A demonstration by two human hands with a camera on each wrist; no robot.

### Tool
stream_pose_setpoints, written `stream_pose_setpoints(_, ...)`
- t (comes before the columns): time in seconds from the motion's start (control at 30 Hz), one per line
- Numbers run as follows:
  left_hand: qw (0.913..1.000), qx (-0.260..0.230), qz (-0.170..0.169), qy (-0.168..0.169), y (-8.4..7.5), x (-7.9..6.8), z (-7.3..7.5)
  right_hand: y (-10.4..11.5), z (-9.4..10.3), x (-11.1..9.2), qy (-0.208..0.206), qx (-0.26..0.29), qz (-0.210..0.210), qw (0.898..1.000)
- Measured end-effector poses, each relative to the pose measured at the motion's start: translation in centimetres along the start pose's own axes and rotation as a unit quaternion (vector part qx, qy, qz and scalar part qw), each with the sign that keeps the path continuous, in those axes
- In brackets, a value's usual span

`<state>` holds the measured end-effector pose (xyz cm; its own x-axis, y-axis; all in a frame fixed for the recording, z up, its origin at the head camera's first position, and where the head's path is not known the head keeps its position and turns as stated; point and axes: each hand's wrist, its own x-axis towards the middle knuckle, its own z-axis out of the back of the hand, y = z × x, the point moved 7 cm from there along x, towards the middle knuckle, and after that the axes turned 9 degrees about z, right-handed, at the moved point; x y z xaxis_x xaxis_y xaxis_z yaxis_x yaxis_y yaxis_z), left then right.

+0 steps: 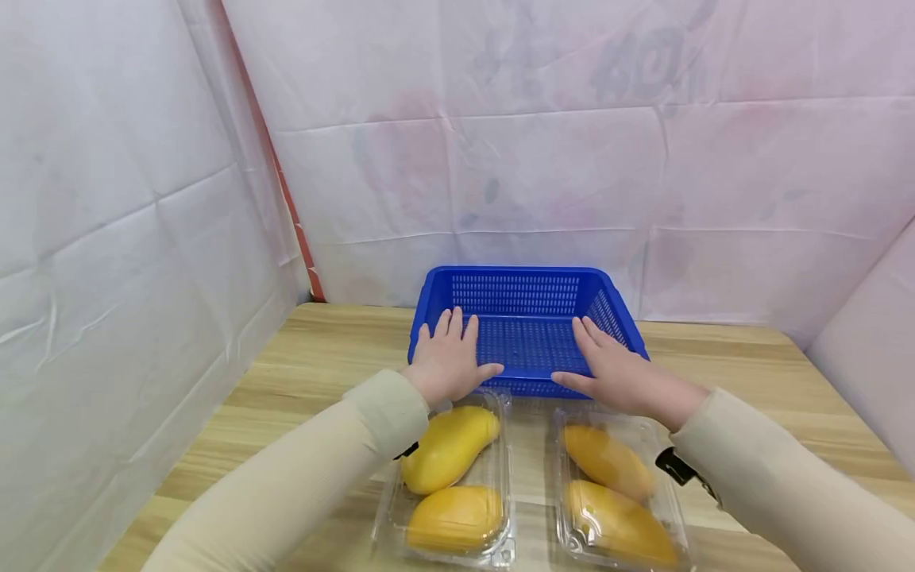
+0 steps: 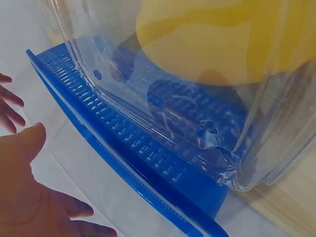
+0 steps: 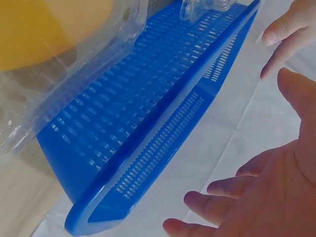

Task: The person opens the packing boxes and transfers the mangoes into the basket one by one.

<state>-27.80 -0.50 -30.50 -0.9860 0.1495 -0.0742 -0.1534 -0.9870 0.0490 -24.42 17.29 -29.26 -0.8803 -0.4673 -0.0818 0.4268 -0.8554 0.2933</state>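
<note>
A blue plastic basket [image 1: 525,374] with slotted walls stands on the table near the back wall. Over its left front corner my left hand [image 1: 450,357] reaches with fingers spread and nothing in them. My right hand [image 1: 608,361] does the same over the right front part, palm down. In front of the basket lie two clear plastic boxes, a left one [image 1: 506,508] and a right one [image 1: 561,508]. Each box holds two yellow mangoes, such as the upper left mango [image 1: 446,453] and the lower right mango [image 1: 618,524]. Both wrist views show the basket beyond a box.
The wooden table [image 1: 286,397] runs to both sides of the basket. White sheeting [image 1: 543,175] hangs behind the table, with more at the left [image 1: 129,238] and right. An orange-red strip [image 1: 275,159] runs down the left back corner.
</note>
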Motion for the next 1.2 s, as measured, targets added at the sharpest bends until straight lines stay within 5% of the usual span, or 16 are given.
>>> stream_pose_setpoints(0.7, 0.9991, 0.022, -0.034, -0.009, 1.4, -2.3, 0.1, 3.1, -0.2, -2.7, 0.004, 0.03, 0.069, 0.997)
stream_pose_setpoints(1.2, 0.992, 0.056, -0.11, -0.029, 1.5, -5.7, 0.0, 5.2, -2.0, -4.3, 0.024, 0.024, 0.092, 0.995)
